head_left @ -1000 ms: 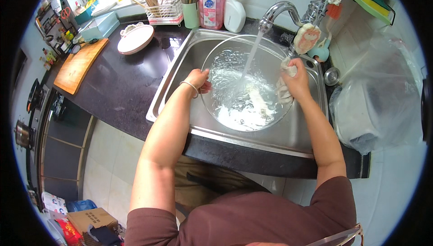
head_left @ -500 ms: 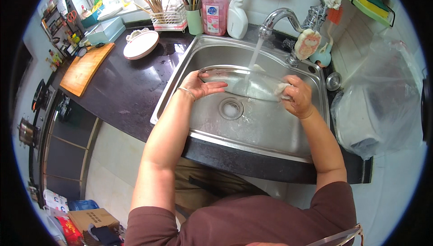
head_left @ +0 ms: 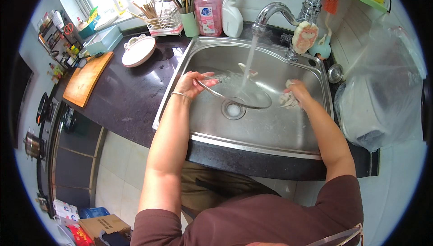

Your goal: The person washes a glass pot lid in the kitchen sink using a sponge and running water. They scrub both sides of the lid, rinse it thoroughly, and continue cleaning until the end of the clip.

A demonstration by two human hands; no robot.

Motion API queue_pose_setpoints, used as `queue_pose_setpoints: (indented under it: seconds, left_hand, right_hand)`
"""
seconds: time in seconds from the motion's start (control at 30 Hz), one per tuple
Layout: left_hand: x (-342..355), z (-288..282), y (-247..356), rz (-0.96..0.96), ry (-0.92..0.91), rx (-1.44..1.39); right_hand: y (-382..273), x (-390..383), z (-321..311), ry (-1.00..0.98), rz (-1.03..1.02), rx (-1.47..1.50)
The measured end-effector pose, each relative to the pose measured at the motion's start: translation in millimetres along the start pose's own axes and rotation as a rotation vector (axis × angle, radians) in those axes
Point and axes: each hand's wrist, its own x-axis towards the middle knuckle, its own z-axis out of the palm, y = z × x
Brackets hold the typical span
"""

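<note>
Head view: the left hand (head_left: 191,83) grips a glass lid (head_left: 234,93) by its rim at nine o'clock, tilted under the tap (head_left: 270,13) stream over the sink (head_left: 270,128). The right hand (head_left: 297,93) — at three o'clock — closes on a cloth (head_left: 285,101), perhaps touching the lid.

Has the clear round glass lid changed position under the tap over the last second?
Yes. The clear round glass lid has tipped from nearly facing up to almost edge-on above the drain, gripped by the left hand.

A clear glass lid (head_left: 234,93) with a metal rim tilts under running water, above the drain; a crumpled whitish cloth (head_left: 287,100) sits just right of it.
</note>
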Motion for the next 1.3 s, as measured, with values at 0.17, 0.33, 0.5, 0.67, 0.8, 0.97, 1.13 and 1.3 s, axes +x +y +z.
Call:
queue_pose_setpoints:
  seconds: [0.17,0.33,0.5,0.67,0.8,0.97,1.13,1.3]
  left_hand:
    - [-17,14,6,-0.019,-0.097,0.169]
    - [-16,5,18,-0.096,-0.308,0.294]
    - [-2,-22,9,-0.106,0.126,0.526]
    - [2,-19,-3,-0.108,0.268,0.567]
    - [4,-17,-7,-0.154,0.298,0.633]
    - [6,-15,-15,-0.290,0.396,0.738]
    - [9,-13,-24,-0.377,0.347,0.708]
    - [11,-6,-49,-0.405,0.248,0.652]
  right_hand:
    - [8,-9,26,-0.294,0.554,0.400]
    - [14,-7,40,-0.154,0.542,0.480]
    - [15,-11,51,-0.045,0.216,0.366]
    - [-6,-16,50,0.051,-0.031,0.261]
    - [-10,-8,44,0.087,-0.200,0.216]
    - [-14,1,31,0.111,-0.228,0.075]
    - [-31,-7,22,0.175,-0.229,0.102]
    - [-45,-7,2,0.211,-0.250,0.042]
